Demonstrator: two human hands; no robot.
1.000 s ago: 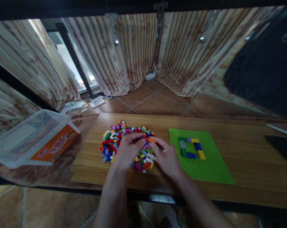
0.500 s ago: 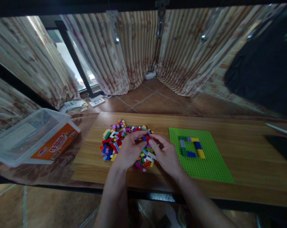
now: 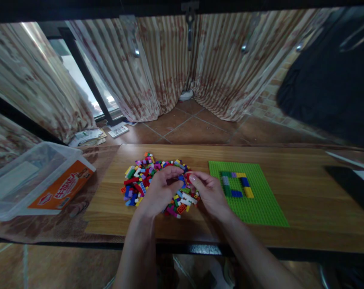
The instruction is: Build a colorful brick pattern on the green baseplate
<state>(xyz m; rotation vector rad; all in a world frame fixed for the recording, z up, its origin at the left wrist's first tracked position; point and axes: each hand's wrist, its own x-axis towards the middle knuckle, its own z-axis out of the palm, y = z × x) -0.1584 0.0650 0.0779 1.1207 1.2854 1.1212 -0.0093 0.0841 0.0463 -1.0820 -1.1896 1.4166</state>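
From the head-worn camera, a person's left hand (image 3: 159,190) and right hand (image 3: 212,194) meet over a pile of loose bricks (image 3: 136,182) on a wooden tabletop (image 3: 106,212): the right pinches a red brick (image 3: 188,178), while a blue brick (image 3: 181,178) shows between the left thumb and fingers, though whether it is gripped cannot be told. To the right lies a green baseplate (image 3: 260,210) bearing a multicoloured brick outline (image 3: 236,194). With such a small fingertip hold, the red brick could slip and be lost among similar pieces below.
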